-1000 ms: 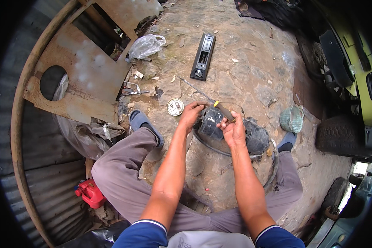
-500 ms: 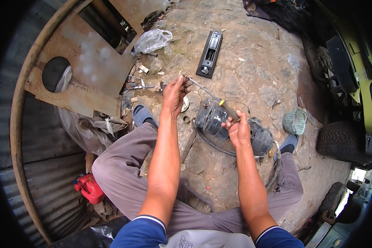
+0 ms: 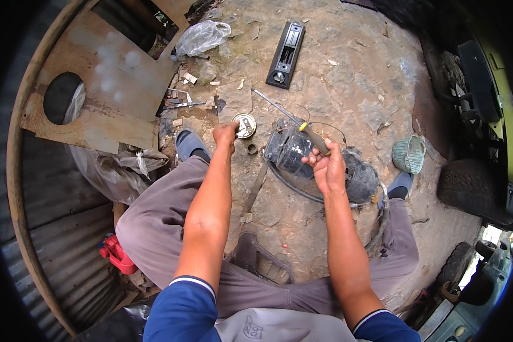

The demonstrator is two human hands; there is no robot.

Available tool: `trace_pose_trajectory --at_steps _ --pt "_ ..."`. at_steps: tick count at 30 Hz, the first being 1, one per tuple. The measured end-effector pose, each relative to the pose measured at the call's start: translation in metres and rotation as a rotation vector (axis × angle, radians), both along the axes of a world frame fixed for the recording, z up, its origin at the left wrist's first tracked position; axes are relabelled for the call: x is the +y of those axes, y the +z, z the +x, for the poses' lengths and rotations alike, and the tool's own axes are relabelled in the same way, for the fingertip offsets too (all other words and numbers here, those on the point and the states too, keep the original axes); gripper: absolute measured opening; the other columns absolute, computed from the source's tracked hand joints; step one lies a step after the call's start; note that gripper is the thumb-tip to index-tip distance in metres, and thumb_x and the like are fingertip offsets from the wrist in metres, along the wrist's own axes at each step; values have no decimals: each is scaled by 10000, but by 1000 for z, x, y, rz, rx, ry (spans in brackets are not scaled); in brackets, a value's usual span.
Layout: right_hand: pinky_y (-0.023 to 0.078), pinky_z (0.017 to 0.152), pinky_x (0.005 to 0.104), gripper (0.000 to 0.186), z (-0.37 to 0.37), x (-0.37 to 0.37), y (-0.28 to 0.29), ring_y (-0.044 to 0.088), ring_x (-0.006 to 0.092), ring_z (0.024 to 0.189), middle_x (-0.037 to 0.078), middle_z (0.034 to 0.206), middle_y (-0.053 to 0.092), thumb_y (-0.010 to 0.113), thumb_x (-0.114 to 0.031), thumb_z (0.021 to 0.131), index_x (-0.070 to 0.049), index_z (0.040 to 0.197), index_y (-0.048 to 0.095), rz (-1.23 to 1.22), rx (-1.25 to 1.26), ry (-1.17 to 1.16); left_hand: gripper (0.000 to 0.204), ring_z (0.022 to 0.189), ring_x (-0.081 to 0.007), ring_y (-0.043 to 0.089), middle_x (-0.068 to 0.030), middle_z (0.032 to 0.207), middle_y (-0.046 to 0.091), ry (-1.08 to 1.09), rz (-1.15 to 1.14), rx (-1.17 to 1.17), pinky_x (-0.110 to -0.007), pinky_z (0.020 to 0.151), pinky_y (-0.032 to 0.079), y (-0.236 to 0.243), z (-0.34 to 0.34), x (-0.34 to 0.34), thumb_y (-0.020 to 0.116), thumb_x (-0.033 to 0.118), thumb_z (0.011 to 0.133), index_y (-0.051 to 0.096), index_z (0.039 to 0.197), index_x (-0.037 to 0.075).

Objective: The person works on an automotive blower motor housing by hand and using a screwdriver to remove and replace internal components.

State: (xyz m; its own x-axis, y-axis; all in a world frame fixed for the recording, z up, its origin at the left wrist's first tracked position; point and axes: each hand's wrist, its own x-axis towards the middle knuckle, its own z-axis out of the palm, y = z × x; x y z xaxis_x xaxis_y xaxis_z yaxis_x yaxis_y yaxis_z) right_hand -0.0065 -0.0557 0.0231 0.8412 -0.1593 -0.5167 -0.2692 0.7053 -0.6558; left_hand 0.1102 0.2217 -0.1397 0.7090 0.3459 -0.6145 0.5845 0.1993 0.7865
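Observation:
My right hand (image 3: 329, 168) is closed round the handle of a screwdriver (image 3: 310, 134) with a yellow collar. Its long metal shaft points up and left, over the ground, with nothing at its tip. My left hand (image 3: 226, 134) is closed at the left rim of a small round tin (image 3: 245, 125) that has small pieces in it. Whatever those fingers hold, if anything, is hidden. Below the tin sits a small dark ring (image 3: 252, 149). Under my right hand lies a black cylindrical machine (image 3: 293, 148), like a motor or pump, with a hose and thin wires.
A long black plastic housing (image 3: 286, 54) lies farther out on the stony ground. Metal tools (image 3: 185, 104) are at the left, near a clear plastic bag (image 3: 204, 37) and a rusty sheet (image 3: 105, 85). A green basket (image 3: 408, 155) and a tyre (image 3: 474, 191) are at the right.
My left hand has moved from the screwdriver's tip down and left to the tin. My right hand has stayed nearly in place with the screwdriver. The whole view has shifted slightly.

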Motion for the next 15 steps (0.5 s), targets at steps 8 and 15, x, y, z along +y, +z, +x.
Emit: trace_pose_trajectory --at_steps 8,15 --pt "601 684 438 324 -4 6 7 575 177 622 73 766 552 490 -209 982 -14 1240 499 -43 22 12 195 568 -136 571 -59 674 659 -244 538 35 -311 542 433 -92 -20 13 806 169 806 727 778 -8" --pt "604 675 438 304 -8 8 5 574 183 608 85 766 568 489 -194 981 -13 1226 489 -47 12 6 281 817 -309 727 -193 875 749 -300 579 94 -381 800 543 -96 14 2 813 269 763 787 892 21"
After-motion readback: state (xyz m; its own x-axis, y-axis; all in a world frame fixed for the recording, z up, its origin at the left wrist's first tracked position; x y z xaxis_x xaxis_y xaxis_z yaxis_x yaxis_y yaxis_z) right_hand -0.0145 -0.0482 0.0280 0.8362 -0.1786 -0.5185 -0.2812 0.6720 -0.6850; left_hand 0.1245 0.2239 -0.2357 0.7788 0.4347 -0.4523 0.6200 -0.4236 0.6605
